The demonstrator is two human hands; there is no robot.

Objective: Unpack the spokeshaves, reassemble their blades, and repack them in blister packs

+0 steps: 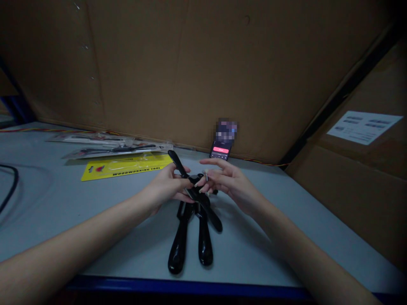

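Note:
A black spokeshave [213, 218] is held at a slant above the table, one handle up to the left and the other down to the right. My left hand [167, 184] is closed around its middle, thumb on top. My right hand [237, 184] is at the same middle part, its fingertips bent together and one finger stretched out. A small silvery bit shows among those fingertips, too small to name. Below lie more black tools with similar handles, one left handle [177, 250] and one right handle [205, 245] pointing towards me; their far parts are partly hidden.
Behind my left hand lie a yellow card package [136, 171] marked "WOODWORKING TOOL" and clear packs [117, 149] with dark tools. A phone [222, 146] leans against the cardboard wall [178, 76]. A black cable [14, 182] curves at left; a cardboard box [356, 182] stands right.

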